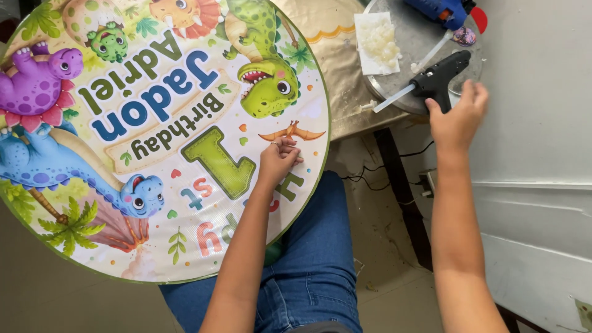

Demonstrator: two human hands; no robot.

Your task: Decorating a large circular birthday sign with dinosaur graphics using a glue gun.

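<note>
On the round board across our lap, our left hand presses down with fingers bent, fingertips touching a small orange flyer cutout; the grip is not closed around anything, just pushing flat. At the far right, our right hand rests on the black glue gun, fingers loosely curled over its handle; we cannot tell if the grip is fully closed on it. The gun lies on a round grey tray, nozzle end away from us, a clear glue stick poking out its back over the tray's edge. Beside it on the tray: a white paper with blobs of dried glue, and a blue gun at the top edge. The tray sits on a counter under a gold cloth. The board shows cartoon dinosaurs in green, purple and blue, with palm leaves, and rests on our jeans. A black cable runs along the floor between legs and wall.
</note>
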